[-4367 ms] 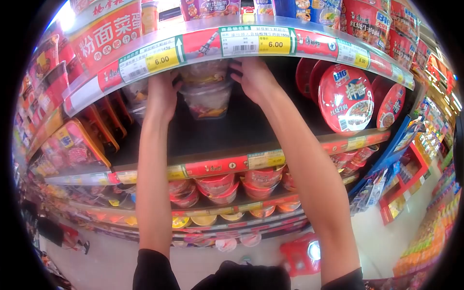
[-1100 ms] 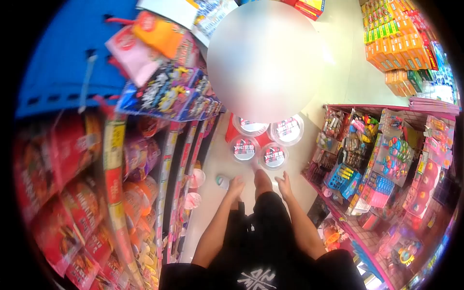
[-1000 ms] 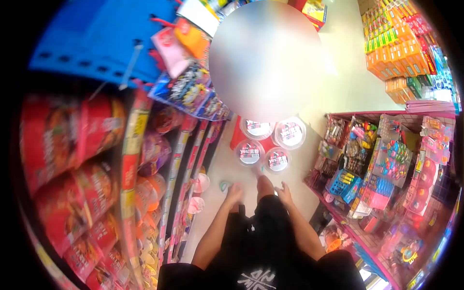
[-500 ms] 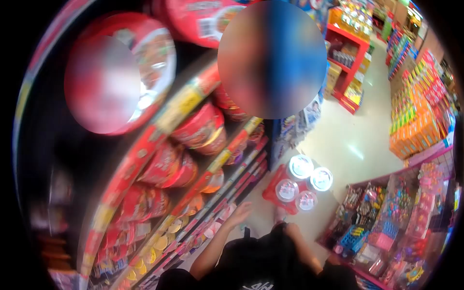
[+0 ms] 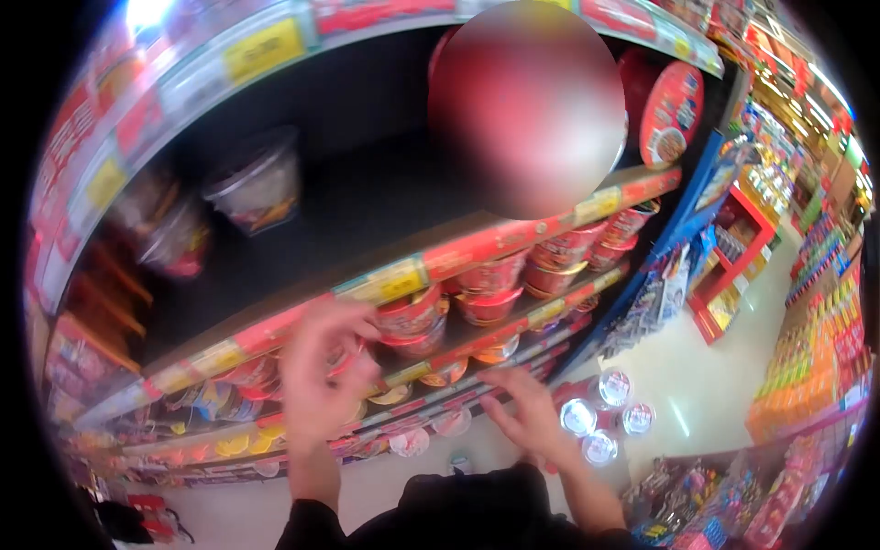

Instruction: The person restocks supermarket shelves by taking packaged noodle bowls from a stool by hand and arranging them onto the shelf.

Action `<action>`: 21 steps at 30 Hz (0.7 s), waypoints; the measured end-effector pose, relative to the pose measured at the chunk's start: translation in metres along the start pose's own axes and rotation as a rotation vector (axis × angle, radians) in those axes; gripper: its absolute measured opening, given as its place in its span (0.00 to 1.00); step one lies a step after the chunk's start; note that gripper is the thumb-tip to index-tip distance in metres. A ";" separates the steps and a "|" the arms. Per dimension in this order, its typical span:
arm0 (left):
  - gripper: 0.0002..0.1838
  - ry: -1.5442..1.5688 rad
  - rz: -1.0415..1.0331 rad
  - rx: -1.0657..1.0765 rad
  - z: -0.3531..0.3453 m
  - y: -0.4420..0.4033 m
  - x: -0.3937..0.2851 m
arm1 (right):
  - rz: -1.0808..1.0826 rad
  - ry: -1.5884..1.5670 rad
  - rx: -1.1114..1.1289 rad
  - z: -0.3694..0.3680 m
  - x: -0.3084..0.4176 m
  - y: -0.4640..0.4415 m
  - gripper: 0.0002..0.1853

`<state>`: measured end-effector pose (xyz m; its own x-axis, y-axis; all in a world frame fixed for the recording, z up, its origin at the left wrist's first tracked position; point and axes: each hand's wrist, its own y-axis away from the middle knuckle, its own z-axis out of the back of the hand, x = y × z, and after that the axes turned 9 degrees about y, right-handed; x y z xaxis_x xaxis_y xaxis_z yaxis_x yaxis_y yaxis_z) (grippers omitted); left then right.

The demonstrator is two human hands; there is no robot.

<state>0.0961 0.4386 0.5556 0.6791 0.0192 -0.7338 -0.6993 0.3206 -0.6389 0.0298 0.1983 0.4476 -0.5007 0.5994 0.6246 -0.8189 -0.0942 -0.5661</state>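
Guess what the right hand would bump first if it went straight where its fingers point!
Probably the shelf edge just above the orange cups; the right hand points that way. Depth is hard to judge here, so it might meet those instead.

It was a shop: yellow-and-white price labels (image 5: 401, 279) ran along the front edge of the long black shelf (image 5: 367, 206), round red cups (image 5: 490, 293) stood below this edge, and orange boxes (image 5: 779, 408) were stacked beside the aisle (image 5: 724, 390).
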 end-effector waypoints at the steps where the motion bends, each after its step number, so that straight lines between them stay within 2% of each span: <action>1: 0.17 0.023 -0.029 -0.104 0.017 -0.010 -0.007 | 0.096 0.001 -0.030 0.009 0.023 -0.028 0.15; 4: 0.15 -0.102 -0.040 -0.345 0.053 -0.049 -0.022 | 0.296 0.034 -0.171 0.018 0.070 -0.104 0.11; 5: 0.14 -0.408 -0.115 -0.405 0.066 -0.060 -0.022 | 0.273 -0.052 -0.230 0.013 0.082 -0.130 0.10; 6: 0.13 -0.558 -0.135 -0.483 0.073 -0.066 -0.026 | 0.250 -0.139 -0.289 0.007 0.092 -0.156 0.08; 8: 0.15 -0.497 -0.145 -0.554 0.091 -0.079 -0.026 | 0.205 -0.227 -0.292 -0.003 0.108 -0.206 0.09; 10: 0.17 -0.605 -0.134 -0.589 0.104 -0.092 -0.021 | 0.194 -0.099 -0.269 -0.015 0.110 -0.251 0.16; 13: 0.19 -0.717 -0.158 -0.647 0.114 -0.097 -0.008 | 0.068 0.145 -0.223 -0.037 0.112 -0.300 0.29; 15: 0.20 -0.798 -0.193 -0.665 0.121 -0.098 0.005 | -0.059 0.148 -0.157 -0.053 0.114 -0.325 0.37; 16: 0.21 -0.745 -0.147 -0.682 0.120 -0.098 0.001 | -0.125 0.153 -0.124 -0.059 0.114 -0.335 0.41; 17: 0.22 -0.690 -0.103 -0.700 0.116 -0.097 -0.005 | -0.186 0.125 -0.010 -0.063 0.113 -0.344 0.51; 18: 0.23 -0.637 -0.057 -0.718 0.115 -0.096 -0.009 | -0.164 0.242 0.010 -0.071 0.107 -0.352 0.52; 20: 0.24 -0.689 -0.097 -0.719 0.125 -0.098 0.004 | -0.117 0.472 0.046 -0.088 0.092 -0.365 0.55; 21: 0.24 -0.714 -0.120 -0.718 0.130 -0.098 0.011 | -0.123 0.382 0.107 -0.083 0.093 -0.365 0.53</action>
<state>0.2013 0.5302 0.6402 0.5639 0.6600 -0.4964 -0.4270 -0.2815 -0.8593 0.3052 0.3538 0.6674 -0.2739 0.8613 0.4280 -0.9006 -0.0735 -0.4284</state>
